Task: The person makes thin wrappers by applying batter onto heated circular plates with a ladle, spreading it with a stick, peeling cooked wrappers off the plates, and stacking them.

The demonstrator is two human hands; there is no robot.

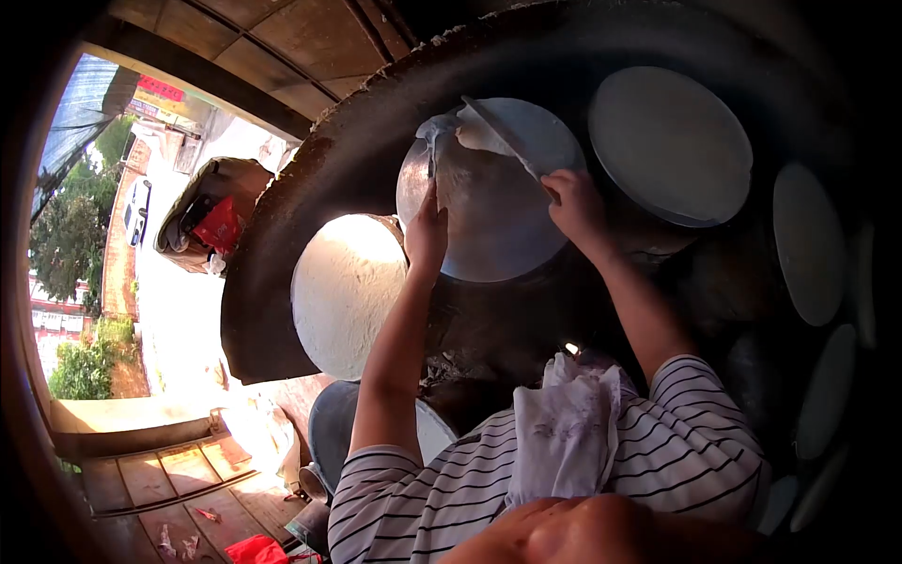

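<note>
Over a round metal griddle plate [507, 249], my left hand [426, 235] is closed on the lower end of a thin scraper [431, 162], its top smeared with pale batter. My right hand [574, 205] grips one end of a long flat spatula [500, 133], which slants up and left across the plate. A lump of pale batter [481, 136] lies by the spatula's blade, near the plate's far edge. Part of the plate's surface is bare and shiny. Both hands are above the plate; whether either tool touches it I cannot tell.
To the left sits a plate covered with a pale round sheet [348, 296]; another coated plate [669, 146] is at the right, with several more beyond it in shadow. A dark curved rim [282, 211] surrounds them. A bucket [334, 423] stands near my left elbow.
</note>
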